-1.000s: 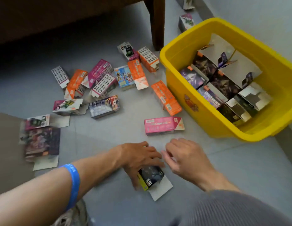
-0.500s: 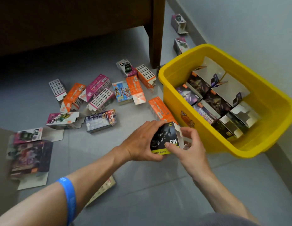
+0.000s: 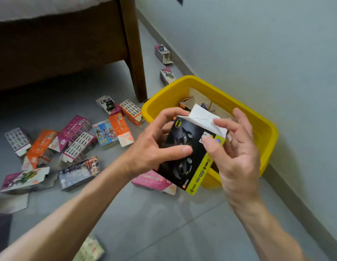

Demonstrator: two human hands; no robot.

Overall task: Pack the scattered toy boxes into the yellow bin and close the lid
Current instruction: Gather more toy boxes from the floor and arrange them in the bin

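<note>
A grey floor [image 3: 164, 223] fills most of your view, with a pale wall [image 3: 258, 53] on the right and a dark wooden bed frame [image 3: 60, 44] at the top left. The yellow bin [image 3: 265, 129] sits against the wall, open, with a few boxes inside; your hands hide most of its contents. No lid is in view.

A second ago the black box [image 3: 184, 157] lay on the floor under your left hand. Now you hold it up, tilted, in front of the bin's near rim. This probably means you are tidying its white flap [image 3: 205, 119] before dropping it in.

Your left hand [image 3: 154, 147] grips the box's left side, thumb across the front. Your right hand [image 3: 237, 153] pinches its upper right corner beside the flap, the other fingers spread.

More than a dozen toy boxes [image 3: 73, 144] are scattered on the floor to your left, so packing is far from done. A pink box [image 3: 154, 181] lies just below the one you hold, partly covered. Two small boxes [image 3: 164, 53] rest by the wall beyond the bin. Boxes at the left and bottom edges are cut off and blurred.
</note>
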